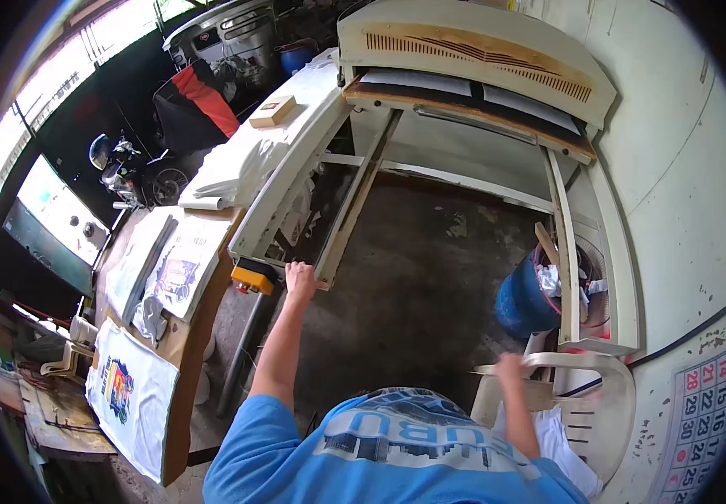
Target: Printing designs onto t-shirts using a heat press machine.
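Nearest is the wearer's light-blue printed T-shirt (413, 449), with the cream plastic armchair (618, 395) to its right, a crumpled white cloth (555, 449) on its seat. The right hand (510, 368), blurred, is over the near-left part of the armchair; whether it is open or closed, or touches the chair, I cannot tell. Further forward, the left hand (299, 280) is closed, fingers curled over the near end of the long off-white metal frame (281, 186), just beside a yellow box with a red button (253, 280). The frame runs away on the left and right, with dark concrete floor (430, 252) between its rails. Left of it, a brown-edged table (198, 370) bears a white T-shirt with a colourful print (132, 412). By the right rails stands a round blue plastic bin (521, 301). At the frame's far end is a rust-stained, off-white vented metal hood (472, 63); far left, a dark motorcycle (138, 172) is parked.
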The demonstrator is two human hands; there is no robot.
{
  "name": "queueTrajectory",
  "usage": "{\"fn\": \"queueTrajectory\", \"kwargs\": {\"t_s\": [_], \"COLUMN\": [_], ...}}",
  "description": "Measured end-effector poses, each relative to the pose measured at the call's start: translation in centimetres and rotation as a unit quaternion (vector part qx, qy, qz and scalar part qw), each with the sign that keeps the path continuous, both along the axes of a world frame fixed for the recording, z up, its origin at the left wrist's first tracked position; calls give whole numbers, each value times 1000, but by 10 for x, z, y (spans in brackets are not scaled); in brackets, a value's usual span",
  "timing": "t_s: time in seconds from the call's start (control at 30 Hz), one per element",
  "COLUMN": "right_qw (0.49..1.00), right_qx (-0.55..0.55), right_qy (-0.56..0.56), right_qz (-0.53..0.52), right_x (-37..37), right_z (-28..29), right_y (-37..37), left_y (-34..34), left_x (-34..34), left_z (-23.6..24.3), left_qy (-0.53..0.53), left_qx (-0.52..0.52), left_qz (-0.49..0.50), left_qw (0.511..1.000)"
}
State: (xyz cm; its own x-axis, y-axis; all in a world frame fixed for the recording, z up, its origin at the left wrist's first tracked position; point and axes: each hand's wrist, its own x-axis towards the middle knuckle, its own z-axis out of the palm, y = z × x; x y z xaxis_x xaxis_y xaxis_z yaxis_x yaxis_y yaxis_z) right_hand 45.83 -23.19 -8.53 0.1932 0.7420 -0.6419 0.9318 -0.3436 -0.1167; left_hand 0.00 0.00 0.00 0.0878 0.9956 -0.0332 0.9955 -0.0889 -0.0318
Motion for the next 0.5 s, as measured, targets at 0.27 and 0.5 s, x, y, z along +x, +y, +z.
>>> {"fn": "queueTrajectory", "kwargs": {"t_s": [0.27, 0.5], "right_qw": [962, 987], "right_qx": [28, 82], "right_qy": [251, 60], "right_qz": [105, -126], "right_x": [-164, -136], "right_z": [69, -30], "right_y": [-49, -72], "left_y": [-3, -2], "left_x": [-8, -23], "left_z": [3, -2], "left_qy": [-75, -163], "left_qx": [59, 119], "left_qz": [-27, -71], "left_qw": [995, 977]}}
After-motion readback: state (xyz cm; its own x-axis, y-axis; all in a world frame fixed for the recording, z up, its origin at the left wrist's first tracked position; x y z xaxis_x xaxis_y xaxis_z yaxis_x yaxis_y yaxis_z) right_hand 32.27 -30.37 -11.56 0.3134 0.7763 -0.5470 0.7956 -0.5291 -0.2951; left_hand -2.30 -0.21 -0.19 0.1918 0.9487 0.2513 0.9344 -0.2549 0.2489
